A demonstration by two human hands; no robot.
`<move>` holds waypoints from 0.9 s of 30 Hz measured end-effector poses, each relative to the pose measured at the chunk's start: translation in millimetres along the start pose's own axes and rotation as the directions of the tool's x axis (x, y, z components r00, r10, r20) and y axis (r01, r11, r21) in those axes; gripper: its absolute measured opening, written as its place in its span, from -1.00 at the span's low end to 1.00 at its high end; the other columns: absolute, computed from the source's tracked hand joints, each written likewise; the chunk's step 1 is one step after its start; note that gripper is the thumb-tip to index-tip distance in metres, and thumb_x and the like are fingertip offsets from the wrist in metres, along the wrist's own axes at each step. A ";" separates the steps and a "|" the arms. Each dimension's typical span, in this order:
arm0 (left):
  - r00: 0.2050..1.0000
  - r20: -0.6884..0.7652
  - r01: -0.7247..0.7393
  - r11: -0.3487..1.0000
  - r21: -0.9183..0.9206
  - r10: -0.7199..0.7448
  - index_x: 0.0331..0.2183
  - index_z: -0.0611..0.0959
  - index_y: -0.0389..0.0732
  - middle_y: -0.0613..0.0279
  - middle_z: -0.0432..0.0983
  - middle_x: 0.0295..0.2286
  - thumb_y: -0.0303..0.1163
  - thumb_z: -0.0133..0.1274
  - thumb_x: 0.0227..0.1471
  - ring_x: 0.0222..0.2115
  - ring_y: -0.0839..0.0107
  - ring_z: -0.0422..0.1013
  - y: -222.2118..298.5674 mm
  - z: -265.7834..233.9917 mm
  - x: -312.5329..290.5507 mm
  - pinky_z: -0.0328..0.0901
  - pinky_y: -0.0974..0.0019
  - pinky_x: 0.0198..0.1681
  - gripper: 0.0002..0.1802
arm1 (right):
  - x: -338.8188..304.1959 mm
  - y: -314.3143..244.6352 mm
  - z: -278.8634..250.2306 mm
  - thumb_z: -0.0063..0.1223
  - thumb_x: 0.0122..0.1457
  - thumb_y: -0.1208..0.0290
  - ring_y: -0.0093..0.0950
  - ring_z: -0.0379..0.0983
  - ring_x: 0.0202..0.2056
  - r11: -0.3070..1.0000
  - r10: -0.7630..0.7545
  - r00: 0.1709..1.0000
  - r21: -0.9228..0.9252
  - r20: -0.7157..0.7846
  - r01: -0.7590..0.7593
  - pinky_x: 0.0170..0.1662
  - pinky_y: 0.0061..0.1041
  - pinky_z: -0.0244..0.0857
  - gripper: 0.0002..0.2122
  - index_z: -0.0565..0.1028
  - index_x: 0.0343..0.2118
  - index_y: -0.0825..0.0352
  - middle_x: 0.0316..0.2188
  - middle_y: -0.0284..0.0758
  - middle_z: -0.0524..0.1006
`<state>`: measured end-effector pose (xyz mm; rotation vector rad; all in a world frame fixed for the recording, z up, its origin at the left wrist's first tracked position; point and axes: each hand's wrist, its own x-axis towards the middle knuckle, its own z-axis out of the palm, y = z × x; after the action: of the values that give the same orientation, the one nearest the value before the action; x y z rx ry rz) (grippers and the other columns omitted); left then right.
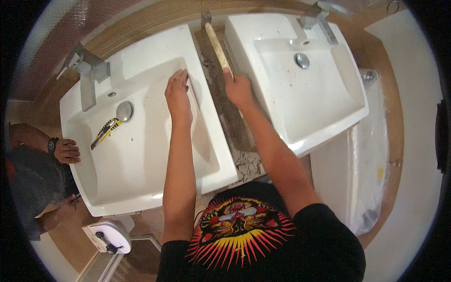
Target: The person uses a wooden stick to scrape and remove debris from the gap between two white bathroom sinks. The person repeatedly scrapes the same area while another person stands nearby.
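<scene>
Two white sinks stand side by side, the left sink (pixel 145 51) and the right sink (pixel 244 28), with a dusty gap (pixel 230 120) between them. Over that gap my right hand (pixel 238 89) grips the wooden handle of a hammer (pixel 217 47); its dark head is at the far end, by the wall. My left hand (pixel 177 94) lies against the right inner side of the left sink, fingers extended and holding nothing. A yellow and black utility knife (pixel 106 133) rests in that basin next to the round drain plug (pixel 124 111).
A co-worker's hand (pixel 67 151) touches the left sink's left edge. Square metal taps (pixel 89 75) rise at the back of both sinks. Broken rubble (pixel 248 165) lies at the gap's near end. A plastic-wrapped white bathtub (pixel 338 174) stands on the right. A white fixture (pixel 110 237) sits below left.
</scene>
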<state>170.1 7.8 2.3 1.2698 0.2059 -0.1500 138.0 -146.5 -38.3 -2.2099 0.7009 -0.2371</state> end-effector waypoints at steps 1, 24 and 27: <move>1.000 0.000 -0.005 1.000 0.011 0.005 -0.06 0.42 -0.31 0.17 0.40 -0.10 -0.31 -0.27 0.12 -0.06 0.42 0.28 1.2 0.6 -0.3 0.06 0.39 0.03 -0.59 | -0.9 -1.4 -0.5 -0.23 0.18 -0.05 -0.11 0.37 -0.56 1.000 -0.007 1.000 0.025 0.012 0.007 -0.39 -0.21 0.22 -0.40 0.44 -0.61 0.54 -0.69 -0.02 0.41; 1.000 0.028 0.013 1.000 0.005 -0.013 -0.05 0.40 -0.31 0.13 0.37 -0.06 -0.28 -0.29 0.13 0.04 0.37 0.20 -2.7 -3.3 1.0 0.00 0.32 0.07 -0.58 | 13.1 -33.3 -9.5 -0.32 0.20 -0.03 0.02 0.43 -0.39 0.998 -0.060 0.997 -0.012 0.040 0.060 -0.30 -0.16 0.28 -0.41 0.46 -0.45 0.57 -0.56 0.10 0.45; 0.998 0.068 0.002 1.000 -0.005 -0.002 0.00 0.34 -0.32 0.08 0.31 -0.01 -0.24 -0.32 0.14 0.07 0.32 0.17 -4.0 -5.3 1.9 -0.03 0.26 0.10 -0.54 | 18.8 -58.2 -24.3 -0.31 0.22 0.02 -0.11 0.46 -0.52 0.960 -0.150 0.983 0.220 -0.110 0.171 -0.41 -0.21 0.25 -0.44 0.45 -0.55 0.54 -0.66 0.02 0.43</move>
<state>170.6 11.8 -3.4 1.2575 0.1489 -0.1937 168.0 -141.2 20.0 -2.0446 0.5148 -0.4817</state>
